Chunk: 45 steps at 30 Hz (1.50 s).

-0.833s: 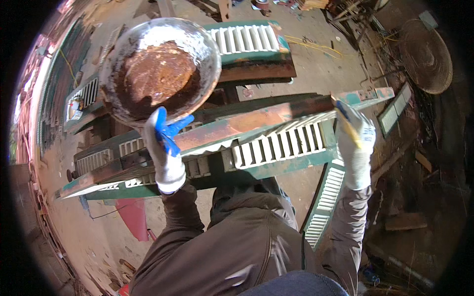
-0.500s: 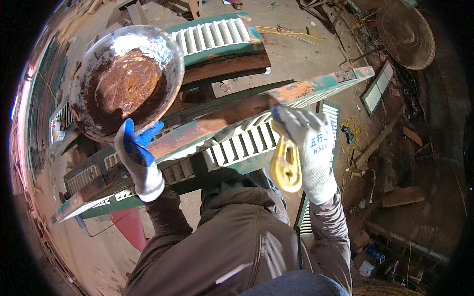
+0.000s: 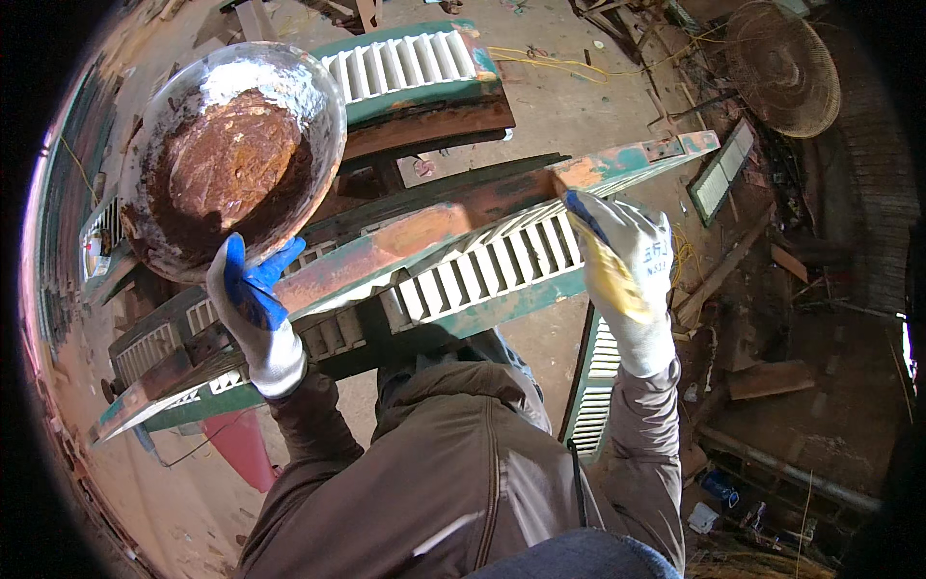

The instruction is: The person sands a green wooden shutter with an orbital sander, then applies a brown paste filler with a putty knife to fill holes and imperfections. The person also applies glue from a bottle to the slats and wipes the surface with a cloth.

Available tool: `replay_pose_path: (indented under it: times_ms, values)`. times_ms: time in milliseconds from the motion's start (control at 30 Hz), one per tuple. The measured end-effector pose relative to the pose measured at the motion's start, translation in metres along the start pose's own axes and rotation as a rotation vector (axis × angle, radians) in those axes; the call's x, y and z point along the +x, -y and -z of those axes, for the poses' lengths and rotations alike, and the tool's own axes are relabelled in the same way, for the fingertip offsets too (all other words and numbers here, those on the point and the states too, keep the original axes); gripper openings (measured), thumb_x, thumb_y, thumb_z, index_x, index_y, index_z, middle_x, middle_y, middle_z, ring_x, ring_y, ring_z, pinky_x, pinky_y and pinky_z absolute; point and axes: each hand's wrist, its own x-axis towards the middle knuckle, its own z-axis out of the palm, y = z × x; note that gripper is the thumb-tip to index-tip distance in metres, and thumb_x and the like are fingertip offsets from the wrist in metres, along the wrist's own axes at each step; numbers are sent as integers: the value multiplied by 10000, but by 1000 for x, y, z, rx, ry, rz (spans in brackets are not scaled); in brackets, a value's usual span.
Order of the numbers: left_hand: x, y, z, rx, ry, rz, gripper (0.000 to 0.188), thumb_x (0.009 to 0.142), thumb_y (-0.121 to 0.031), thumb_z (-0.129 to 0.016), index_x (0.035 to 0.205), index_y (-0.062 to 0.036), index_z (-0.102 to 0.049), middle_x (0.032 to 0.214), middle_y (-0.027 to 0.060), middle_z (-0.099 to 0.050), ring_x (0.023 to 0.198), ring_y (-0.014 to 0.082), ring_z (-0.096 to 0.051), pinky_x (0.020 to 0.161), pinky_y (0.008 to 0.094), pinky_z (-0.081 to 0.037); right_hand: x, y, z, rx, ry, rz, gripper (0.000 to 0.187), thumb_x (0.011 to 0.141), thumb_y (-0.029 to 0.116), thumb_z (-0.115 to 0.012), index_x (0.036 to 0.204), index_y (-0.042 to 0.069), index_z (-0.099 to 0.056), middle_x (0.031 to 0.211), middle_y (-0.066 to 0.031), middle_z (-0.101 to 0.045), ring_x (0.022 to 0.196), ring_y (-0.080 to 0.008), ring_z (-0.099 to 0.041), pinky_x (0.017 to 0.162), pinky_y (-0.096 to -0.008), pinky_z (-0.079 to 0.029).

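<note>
My left hand (image 3: 253, 304), in a white glove with a blue palm, grips the near rim of a round metal bowl (image 3: 328, 106). Brown paste (image 3: 236, 159) fills much of the bowl, and whitish residue coats its far inner wall. My right hand (image 3: 627, 241), gloved the same way, is closed around a tool with a yellow handle (image 3: 613, 282); blur and my fingers hide its working end. That hand is at the upper edge of a green-and-white louvered shutter (image 3: 482, 275), which lies across in front of me. Brown patches of paste cover parts of this edge.
Another louvered shutter (image 3: 405, 68) lies beyond, and a narrow one (image 3: 590, 386) is at my right leg. A woven round basket-like thing (image 3: 783, 68) stands far right. Yellow cord (image 3: 550, 62) runs over the floor. Wood scraps (image 3: 772, 379) lie to the right.
My right hand has moved slightly right along the shutter edge and turned, so the yellow handle now lies against the wrist. My left hand still holds the bowl.
</note>
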Motion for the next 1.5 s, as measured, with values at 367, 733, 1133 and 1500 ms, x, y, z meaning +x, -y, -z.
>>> replay_pose_path:
  times_ms: [367,733,1133,1500]
  values:
    - [1,8,-4,10,-135,-29,591,1001,-357,-665,1403,23,-456,1272,262,-593,979,473,-700,837,635,-611,4,-27,-9,-202,-23,-30,355,865,244,-685,1189,100,-704,1118,-92,-753,946,-249,-714,841,-380,-427]
    - [-3,18,10,19,-55,-60,509,1053,-284,-566,1404,68,-456,1426,205,-484,1213,383,-591,866,614,-631,0,-39,-2,67,-248,-306,131,930,140,-718,1031,87,-782,882,-95,-763,714,-228,-706,671,-344,-512]
    - [-6,12,4,14,-123,-48,562,1021,-320,-619,1388,75,-461,1378,249,-516,1141,410,-611,844,614,-630,11,-17,8,-52,-210,-164,183,900,133,-740,1062,59,-781,865,-107,-768,725,-239,-736,714,-336,-549]
    - [-12,14,13,293,-200,-30,484,1061,-303,-540,1377,64,-525,1372,238,-568,1242,329,-593,1008,434,-546,6,-24,-15,113,-101,-221,183,899,123,-758,1073,68,-774,975,-74,-771,845,-176,-723,793,-290,-545]
